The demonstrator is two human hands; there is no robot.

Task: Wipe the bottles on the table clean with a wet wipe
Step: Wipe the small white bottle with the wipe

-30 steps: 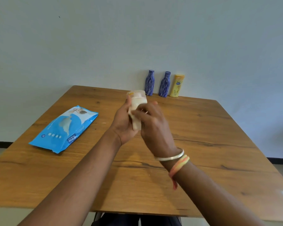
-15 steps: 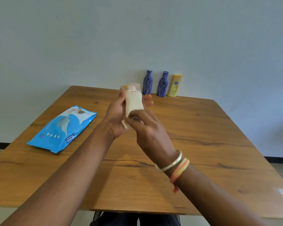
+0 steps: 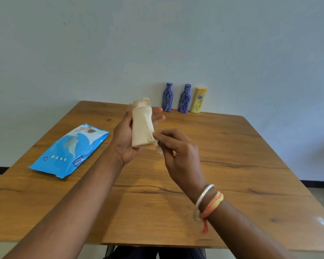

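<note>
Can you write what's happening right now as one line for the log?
left hand: holds cream bottle | right hand: pinches wet wipe at bottle's base | table: three bottles unwiped

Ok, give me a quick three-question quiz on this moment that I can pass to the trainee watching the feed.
1. True or false: the cream bottle is standing on the table.
2. Which hand holds the wet wipe? A) left hand B) right hand C) neither
3. Fill in: along the far edge, against the wall, stand two blue bottles and one ____ bottle.

Key:
1. False: the left hand holds it up off the table.
2. B: its fingers pinch the wipe beside the bottle's lower end.
3. Yellow.
</note>
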